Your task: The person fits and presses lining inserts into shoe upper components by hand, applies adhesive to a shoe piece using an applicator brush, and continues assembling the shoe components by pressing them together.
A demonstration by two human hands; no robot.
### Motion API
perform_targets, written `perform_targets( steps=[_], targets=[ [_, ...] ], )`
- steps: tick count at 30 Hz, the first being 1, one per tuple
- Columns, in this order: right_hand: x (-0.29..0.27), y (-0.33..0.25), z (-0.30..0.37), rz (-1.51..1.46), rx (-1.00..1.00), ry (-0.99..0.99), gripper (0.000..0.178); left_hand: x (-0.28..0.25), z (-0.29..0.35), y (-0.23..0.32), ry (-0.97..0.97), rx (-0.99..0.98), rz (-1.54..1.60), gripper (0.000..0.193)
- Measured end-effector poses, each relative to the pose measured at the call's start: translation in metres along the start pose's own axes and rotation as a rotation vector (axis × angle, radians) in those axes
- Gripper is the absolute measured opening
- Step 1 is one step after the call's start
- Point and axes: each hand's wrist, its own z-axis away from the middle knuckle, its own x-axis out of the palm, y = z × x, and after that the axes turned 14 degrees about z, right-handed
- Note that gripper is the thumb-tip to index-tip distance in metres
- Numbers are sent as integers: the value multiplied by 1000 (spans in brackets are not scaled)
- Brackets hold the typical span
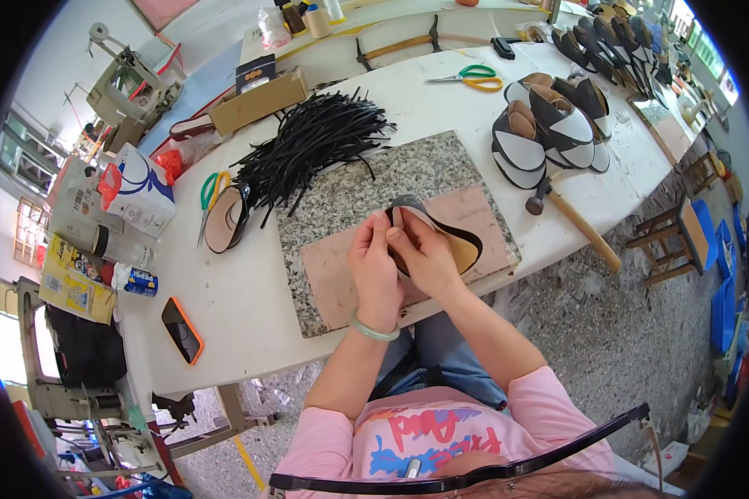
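Observation:
Both of my hands are pinched together on a black shoe upper [466, 239] with a tan lining, held over a pinkish board [329, 283] on a speckled stone slab [333, 195]. My left hand [374, 266], with a pale green bangle at its wrist, is closed on the upper's near-left edge. My right hand [427, 259] grips the same edge, its thumb beside the left fingertips. Whatever fine piece may lie between the fingers is hidden. Beyond the slab lies a heap of black strips [320, 133].
At left are another upper [223, 223], scissors [206, 200] and an orange-cased phone [182, 331]. To the right, a hammer [581, 226] overhangs the table edge near stacked black-and-white uppers [520, 150]. More scissors [474, 77] and another hammer [399, 46] lie farther back.

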Motion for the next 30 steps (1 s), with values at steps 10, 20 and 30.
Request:
perform_targets(
  steps=[10, 20, 30],
  targets=[
    [9, -3, -11, 396, -262, 115, 27, -8, -22, 6, 26, 251, -326, 19],
    [-30, -25, 1, -130, -86, -207, 24, -1, -52, 56, -118, -322, -63, 23],
    [-56, -32, -17, -1051, -85, -173, 28, -25, -31, 67, -646, -278, -1, 21]
  ],
)
